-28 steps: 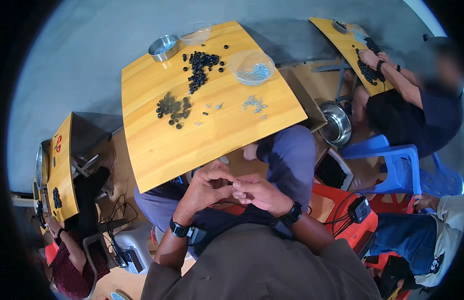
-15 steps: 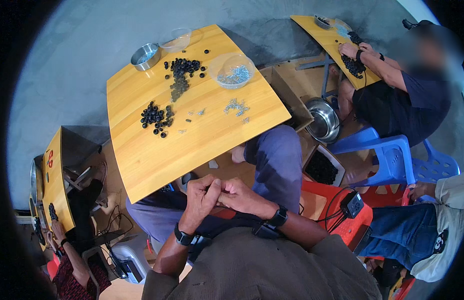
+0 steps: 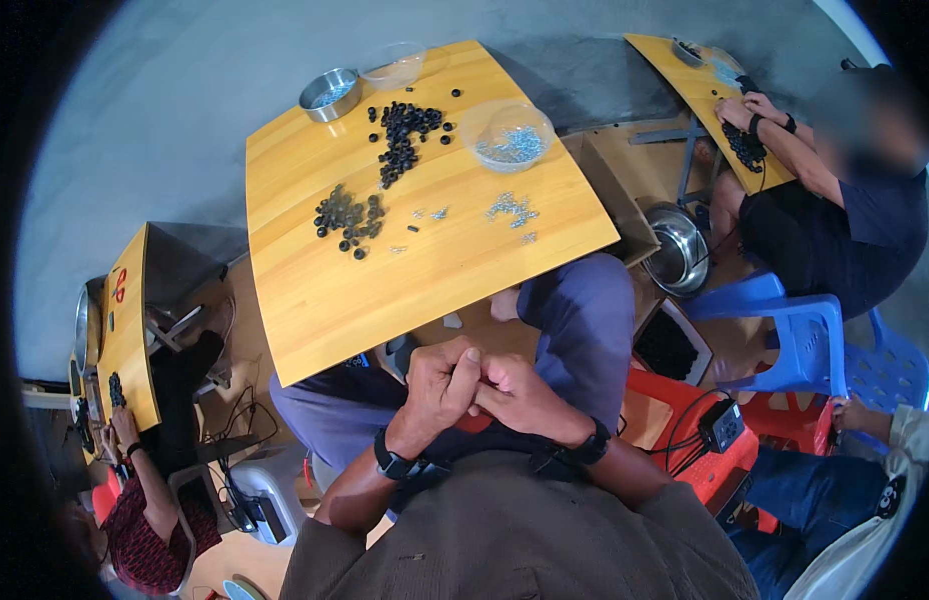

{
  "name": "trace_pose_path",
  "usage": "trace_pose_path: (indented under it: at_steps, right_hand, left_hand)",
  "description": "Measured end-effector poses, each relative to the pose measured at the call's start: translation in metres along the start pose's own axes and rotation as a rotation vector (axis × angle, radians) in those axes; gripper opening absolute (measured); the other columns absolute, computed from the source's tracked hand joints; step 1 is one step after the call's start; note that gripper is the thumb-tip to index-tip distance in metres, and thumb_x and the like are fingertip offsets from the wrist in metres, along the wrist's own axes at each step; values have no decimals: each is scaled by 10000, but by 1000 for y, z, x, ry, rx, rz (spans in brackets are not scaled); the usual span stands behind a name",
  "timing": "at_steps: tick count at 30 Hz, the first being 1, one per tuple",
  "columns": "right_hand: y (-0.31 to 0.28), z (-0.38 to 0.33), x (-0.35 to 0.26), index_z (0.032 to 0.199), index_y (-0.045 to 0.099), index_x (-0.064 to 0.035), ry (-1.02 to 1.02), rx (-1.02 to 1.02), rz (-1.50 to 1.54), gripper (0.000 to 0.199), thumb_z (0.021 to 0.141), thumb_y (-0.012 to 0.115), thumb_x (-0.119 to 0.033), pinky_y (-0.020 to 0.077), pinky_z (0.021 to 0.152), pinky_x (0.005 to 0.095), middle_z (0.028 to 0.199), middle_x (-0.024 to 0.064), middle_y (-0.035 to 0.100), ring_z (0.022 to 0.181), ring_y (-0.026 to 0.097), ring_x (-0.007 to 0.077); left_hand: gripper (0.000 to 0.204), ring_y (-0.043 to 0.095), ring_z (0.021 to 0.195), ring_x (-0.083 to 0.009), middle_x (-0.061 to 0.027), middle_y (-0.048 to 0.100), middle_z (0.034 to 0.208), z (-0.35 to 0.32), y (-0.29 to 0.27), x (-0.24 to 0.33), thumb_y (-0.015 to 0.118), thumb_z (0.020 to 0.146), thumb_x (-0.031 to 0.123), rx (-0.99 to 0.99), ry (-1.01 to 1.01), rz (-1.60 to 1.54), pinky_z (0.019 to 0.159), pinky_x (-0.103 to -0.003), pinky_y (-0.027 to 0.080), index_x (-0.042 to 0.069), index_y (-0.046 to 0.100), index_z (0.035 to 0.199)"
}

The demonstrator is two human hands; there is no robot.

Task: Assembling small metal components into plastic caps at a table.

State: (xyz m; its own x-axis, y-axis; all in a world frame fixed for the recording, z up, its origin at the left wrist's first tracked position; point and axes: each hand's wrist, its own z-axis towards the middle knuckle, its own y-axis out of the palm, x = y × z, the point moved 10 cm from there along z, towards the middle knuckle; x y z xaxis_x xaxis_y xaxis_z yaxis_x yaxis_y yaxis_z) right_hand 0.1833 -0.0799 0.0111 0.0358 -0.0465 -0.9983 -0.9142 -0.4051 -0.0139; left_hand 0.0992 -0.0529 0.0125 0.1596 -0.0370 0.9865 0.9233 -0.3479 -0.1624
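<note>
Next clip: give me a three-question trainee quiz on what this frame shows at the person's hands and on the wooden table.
1. True or false: the left hand and right hand are pressed together over the lap, off the wooden table.
2. Which container holds small silvery pieces nearest the table's right edge?
A. clear plastic bowl
B. metal bowl
C. a red bucket
3. Fill in: the loose heaps of small round parts on the table are coloured ____.

Key:
1. True
2. A
3. black
</note>
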Motion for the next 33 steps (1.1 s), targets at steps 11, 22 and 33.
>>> trace_pose_path:
  at_steps: [11, 22, 33]
  right_hand:
    - [-19, 8, 48, 1064, 667, -16, 206, 59, 431, 195, 1034, 565, -179, 420, 571, 214, 781, -7, 632, 676, 556, 55]
    - [-328, 30, 23, 993, 706, -23, 6, 838, -6, 176, 1007, 608, -168, 323, 518, 207, 677, -42, 562, 567, 437, 43]
    - [-361, 55, 86, 953, 696, -81, 287, 849, -126, 102, 979, 646, -166, 379, 525, 199, 740, -41, 612, 597, 482, 34]
  left_hand:
    - [368, 657, 654, -140, -98, 701, 757, 11, 0, -10, 504, 1047, 272, 71, 77, -71, 569, -302, 500, -52, 672, 996]
    - [136, 606, 706, -101, -39, 688, 804, 26, -165, -33, 701, 915, 89, 503, 18, 314, 655, -265, 497, -33, 721, 969]
    - [303, 644, 716, -212, -114, 672, 832, 96, -207, -41, 746, 799, 98, 406, 39, 860, 676, -351, 522, -7, 712, 1081]
